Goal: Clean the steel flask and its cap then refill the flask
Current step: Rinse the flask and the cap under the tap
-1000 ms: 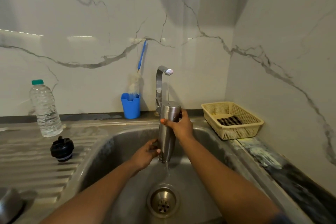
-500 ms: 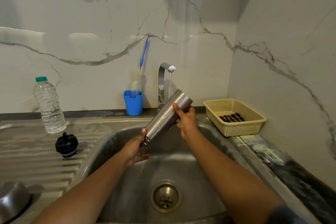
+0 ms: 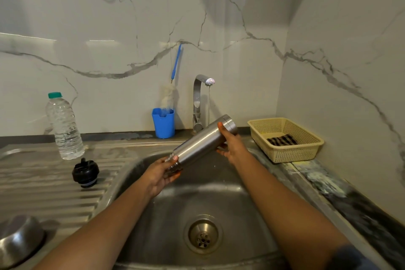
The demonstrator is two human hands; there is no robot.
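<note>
Over the sink (image 3: 228, 193), the left hand (image 3: 161, 174) grips the steel flask (image 3: 201, 140) at its lowered mouth, the right hand (image 3: 232, 146) its raised base, likely to drain it; the cap (image 3: 85, 173) sits on the surface (image 3: 43, 186) by the sink's left edge.

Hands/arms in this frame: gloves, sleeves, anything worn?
Both the left hand and the right hand are ungloved, and no watch or ring shows. Both forearms are uncovered. The only clothing in view is the edge of a dark blue sleeve high on the right arm, at the frame's bottom edge.
</note>
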